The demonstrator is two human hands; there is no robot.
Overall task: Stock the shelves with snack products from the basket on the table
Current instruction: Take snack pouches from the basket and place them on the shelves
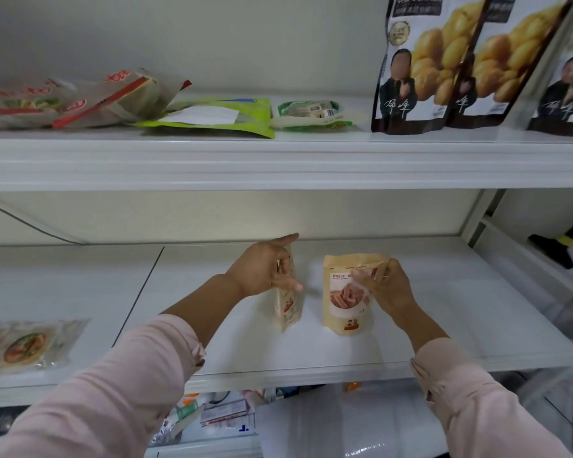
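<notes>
- Two tan pouches stand on the middle shelf (444, 309), close together but not touching.
- The left hand (265, 272) holds the left pouch (290, 309) near its top. The thumb is in front and the fingers (285, 242) go behind, clamped on it, with one finger sticking straight out.
- This pouch is turned sideways, so only its thin edge shows. I think the hand is there to turn it to face front.
- The right hand (387, 289) pinches the top corner of the right pouch (344, 302), fingers tight on it. This looks like it keeps the pouch from tipping.
- The right pouch faces front, so its picture of orange snack sticks shows.
- Both pouches look like stiff brown paper with flat bottoms, so they can stand up.
- The shelf is smooth, white and a bit shiny.
- On the top shelf (278, 160), tall black bags (420, 71) stand up, and a green packet (219, 117) and red-striped packs (80, 97) lie flat. They look soft and crinkly.
- A clear flat pack (24, 345) lies far left on the middle level.
- The basket and table are not in view.
</notes>
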